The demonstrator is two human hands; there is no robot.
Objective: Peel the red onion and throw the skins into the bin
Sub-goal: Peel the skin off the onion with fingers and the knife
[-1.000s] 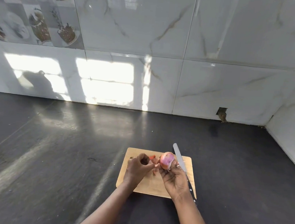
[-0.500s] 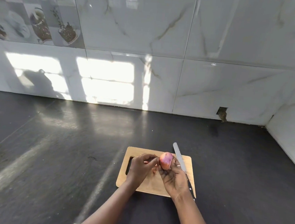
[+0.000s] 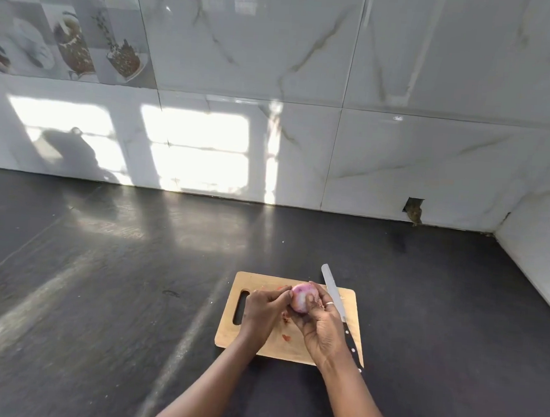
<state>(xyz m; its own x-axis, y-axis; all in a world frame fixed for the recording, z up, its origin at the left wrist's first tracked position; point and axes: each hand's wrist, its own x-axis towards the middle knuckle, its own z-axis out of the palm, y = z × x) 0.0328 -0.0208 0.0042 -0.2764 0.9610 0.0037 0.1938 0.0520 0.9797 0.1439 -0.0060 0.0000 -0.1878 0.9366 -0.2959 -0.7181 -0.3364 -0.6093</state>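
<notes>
A mostly peeled red onion [image 3: 300,298], pale pink and purple, is held just above a wooden cutting board [image 3: 292,343]. My right hand [image 3: 320,327] grips it from the right and below, fingers and thumb curled round it. My left hand [image 3: 264,311] is at its left side, fingertips pinching at the onion's surface. Small red skin scraps [image 3: 286,337] lie on the board beneath my hands, and another scrap [image 3: 282,288] lies near the board's far edge. No bin is in view.
A knife [image 3: 334,295] lies along the board's right side, blade pointing away, its black handle [image 3: 353,346] near my right wrist. The board sits on a dark countertop [image 3: 113,278]. White tiled walls [image 3: 403,152] close off the back and right.
My left hand has moved right from the board to the onion and now pinches at its side. The onion has turned slightly in my right hand.
</notes>
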